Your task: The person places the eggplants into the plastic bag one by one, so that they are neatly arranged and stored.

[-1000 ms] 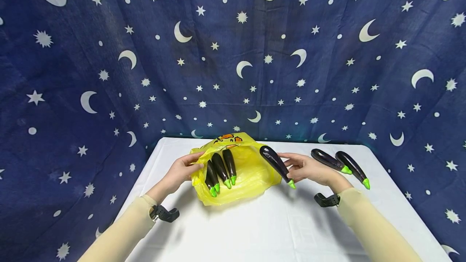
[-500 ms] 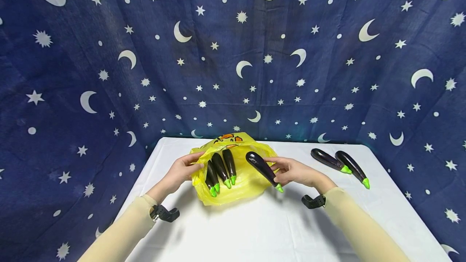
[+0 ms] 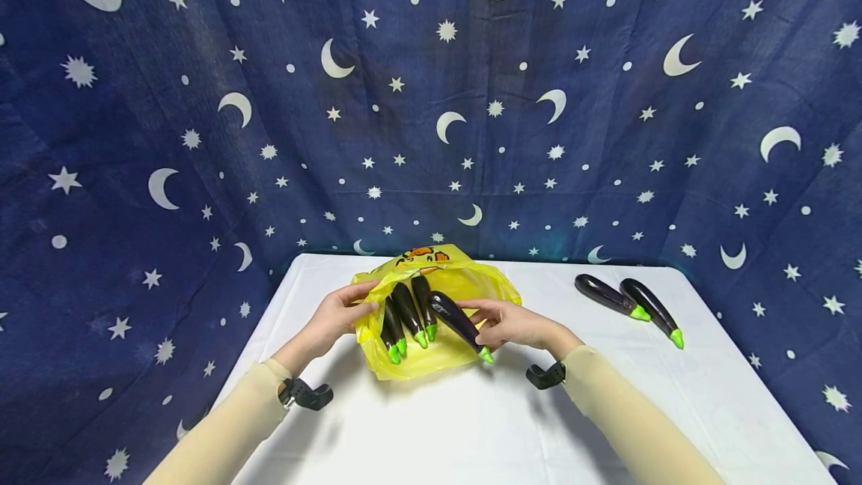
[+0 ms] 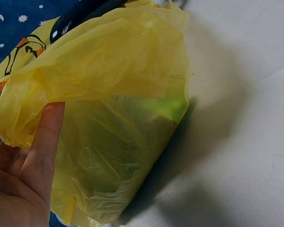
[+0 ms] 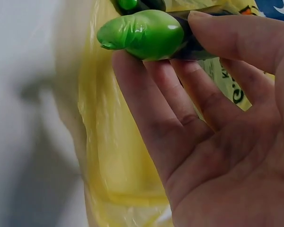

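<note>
Two eggplants [image 3: 611, 297] lie on the table [image 3: 431, 432], right of the bag [image 3: 411, 367]

On my feed a yellow plastic bag [image 3: 412, 370] gaping nearward, green-tipped dark eggplants [image 3: 407, 307] inside left, a slanted eggplant [image 3: 453, 316] at its mouth, two loose eggplants [image 3: 609, 296] right

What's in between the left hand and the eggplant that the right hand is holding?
In the head view, other eggplants lie between the left hand and the held eggplant, inside the open yellow bag.

Studio-like setting: starry backdrop [image 3: 417, 141], white table [image 3: 431, 432]
</note>
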Demonstrator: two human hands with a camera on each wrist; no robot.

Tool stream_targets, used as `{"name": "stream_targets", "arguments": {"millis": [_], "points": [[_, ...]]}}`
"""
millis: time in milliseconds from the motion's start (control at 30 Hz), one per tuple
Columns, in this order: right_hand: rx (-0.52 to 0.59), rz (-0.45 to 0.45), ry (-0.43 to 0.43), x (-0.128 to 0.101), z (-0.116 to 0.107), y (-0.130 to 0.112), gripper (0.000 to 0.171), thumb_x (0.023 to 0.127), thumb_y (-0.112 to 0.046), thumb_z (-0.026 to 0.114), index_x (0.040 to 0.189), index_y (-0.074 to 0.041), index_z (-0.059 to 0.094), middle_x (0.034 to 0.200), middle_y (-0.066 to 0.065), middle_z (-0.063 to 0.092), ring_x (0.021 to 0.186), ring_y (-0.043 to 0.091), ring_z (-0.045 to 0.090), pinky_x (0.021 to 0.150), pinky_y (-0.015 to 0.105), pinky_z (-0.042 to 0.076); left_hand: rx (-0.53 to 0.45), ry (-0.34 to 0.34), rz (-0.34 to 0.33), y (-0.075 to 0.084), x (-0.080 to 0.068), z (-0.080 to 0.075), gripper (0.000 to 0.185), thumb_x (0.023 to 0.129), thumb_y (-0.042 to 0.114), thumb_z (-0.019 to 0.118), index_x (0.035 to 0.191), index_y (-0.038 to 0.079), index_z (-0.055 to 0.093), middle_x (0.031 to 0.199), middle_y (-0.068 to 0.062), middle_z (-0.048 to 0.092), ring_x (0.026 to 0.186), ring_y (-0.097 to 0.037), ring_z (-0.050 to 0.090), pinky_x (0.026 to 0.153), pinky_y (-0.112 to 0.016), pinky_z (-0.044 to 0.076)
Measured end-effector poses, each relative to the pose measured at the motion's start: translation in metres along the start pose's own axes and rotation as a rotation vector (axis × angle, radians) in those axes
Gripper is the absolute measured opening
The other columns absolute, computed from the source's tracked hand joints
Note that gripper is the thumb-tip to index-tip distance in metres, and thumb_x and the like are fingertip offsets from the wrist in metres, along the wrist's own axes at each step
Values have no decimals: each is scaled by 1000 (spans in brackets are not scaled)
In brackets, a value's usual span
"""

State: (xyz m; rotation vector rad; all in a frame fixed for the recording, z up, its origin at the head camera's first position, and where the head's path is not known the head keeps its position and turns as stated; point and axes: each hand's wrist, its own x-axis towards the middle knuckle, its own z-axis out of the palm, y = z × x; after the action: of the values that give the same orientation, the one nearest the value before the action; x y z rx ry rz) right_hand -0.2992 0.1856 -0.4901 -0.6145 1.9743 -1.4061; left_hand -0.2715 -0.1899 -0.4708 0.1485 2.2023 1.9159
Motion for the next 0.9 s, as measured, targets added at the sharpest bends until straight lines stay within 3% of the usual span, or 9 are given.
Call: {"name": "stream_targets", "arguments": {"millis": [133, 300, 633, 900], "points": [[-6, 17, 24, 12, 7, 0, 75, 90, -7, 71, 158, -22, 42, 130, 16, 56, 87, 25, 65, 77, 40, 59, 1, -1, 3, 0, 0, 0, 53, 97, 13, 70, 148, 10, 56, 139, -16, 60, 101, -21, 69, 77, -39, 61], [-19, 26, 122, 29, 15, 1, 76, 89, -7, 74, 157, -23, 44, 128, 15, 58, 81, 23, 64, 75, 40, 59, 4, -7, 6, -1, 0, 0, 52, 98, 12, 69, 148, 11, 56, 140, -16, 59, 101, -21, 69, 77, -39, 61], [22, 41, 266, 57, 25, 2, 76, 90, -3, 73, 158, -15, 41, 124, 18, 61, 91, 24, 66, 79, 48, 60, -4, -2, 3, -3, 1, -1, 52, 97, 12, 70, 148, 11, 56, 140, -16, 60, 101, -21, 69, 77, -39, 61], [98, 49, 390, 78, 32, 3, 78, 89, 0, 72, 159, -12, 38, 120, 21, 61, 93, 27, 66, 78, 46, 60, -17, -3, 3, -3, 1, -1, 53, 97, 12, 70, 148, 10, 56, 140, -16, 60, 100, -20, 69, 77, -39, 61]]}}
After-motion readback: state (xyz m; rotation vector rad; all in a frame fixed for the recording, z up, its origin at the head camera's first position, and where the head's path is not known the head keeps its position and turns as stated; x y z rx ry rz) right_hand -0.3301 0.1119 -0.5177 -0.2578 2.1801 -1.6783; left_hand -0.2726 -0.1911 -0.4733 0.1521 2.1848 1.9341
